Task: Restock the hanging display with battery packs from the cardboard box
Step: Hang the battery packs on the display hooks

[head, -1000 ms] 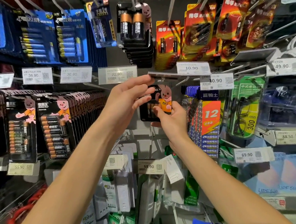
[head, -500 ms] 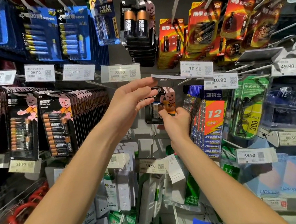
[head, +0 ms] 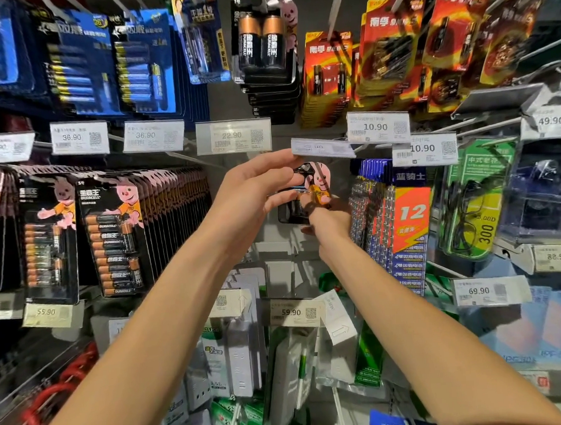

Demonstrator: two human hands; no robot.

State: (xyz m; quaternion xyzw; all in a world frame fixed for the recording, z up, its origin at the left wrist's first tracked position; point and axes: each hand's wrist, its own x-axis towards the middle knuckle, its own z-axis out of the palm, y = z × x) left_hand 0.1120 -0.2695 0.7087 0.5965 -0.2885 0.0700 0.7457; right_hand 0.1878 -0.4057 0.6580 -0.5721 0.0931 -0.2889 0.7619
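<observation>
Item in hand: one Duracell battery pack (head: 317, 183), a black card with a pink rabbit, raised just under a tilted price tag (head: 322, 148) whose print we cannot read.

Our left hand (head: 251, 197) pinches its upper part, fingers curled over the top. Our right hand (head: 329, 222) grips its lower edge, thumb on the front.

- **Left:** rows of hanging Duracell packs (head: 115, 240) of small cells, above the 55.90 label (head: 46, 311).
- **Above:** two-cell Duracell packs (head: 262, 44) over the 22.90 label (head: 233, 136); blue packs (head: 142, 66) over the 36.90 label (head: 153, 136); red-orange packs (head: 387, 45) over the 10.90 label (head: 377, 127).
- **Right:** a pack marked "12" (head: 406, 230); a green pack marked "300" (head: 474, 198) holding spectacles.
- **Below:** the 59.90 label (head: 294, 312).
</observation>
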